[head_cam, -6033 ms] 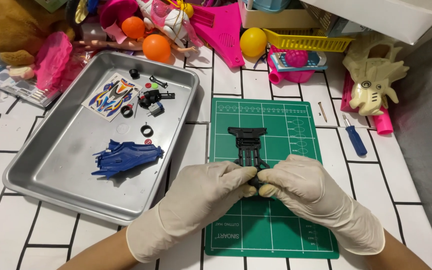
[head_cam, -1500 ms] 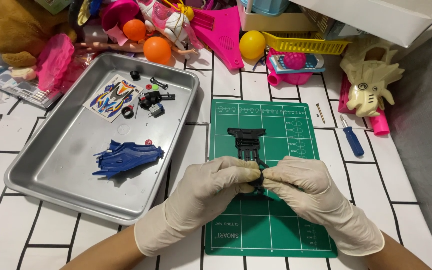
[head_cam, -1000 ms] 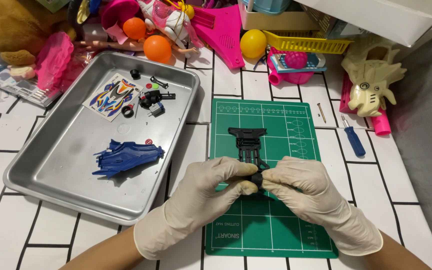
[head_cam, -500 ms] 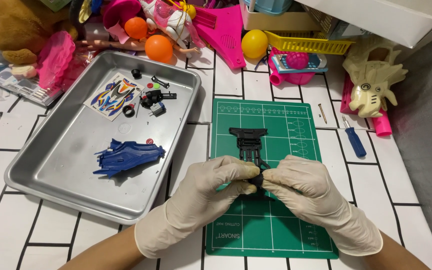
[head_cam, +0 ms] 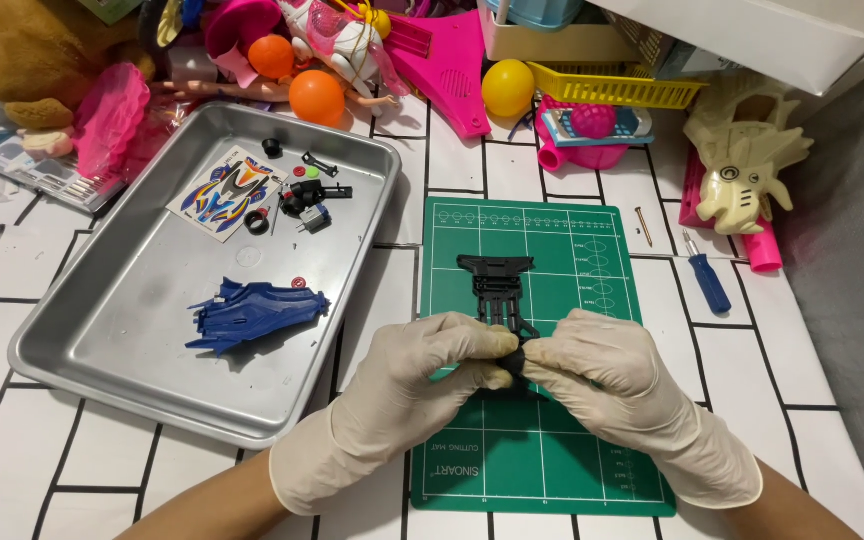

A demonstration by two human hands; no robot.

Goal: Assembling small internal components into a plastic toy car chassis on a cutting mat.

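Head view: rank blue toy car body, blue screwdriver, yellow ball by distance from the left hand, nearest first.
From the left hand:
1. Blue toy car body, in the metal tray to the hand's left.
2. Blue screwdriver, on the white tabletop right of the green cutting mat, past the right hand.
3. Yellow ball, far back among the toys.

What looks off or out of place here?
One stray: a loose nail lies on the bare table beside the green cutting mat, apart from the small parts in the metal tray. Both gloved hands, left hand and right hand, grip the black chassis.
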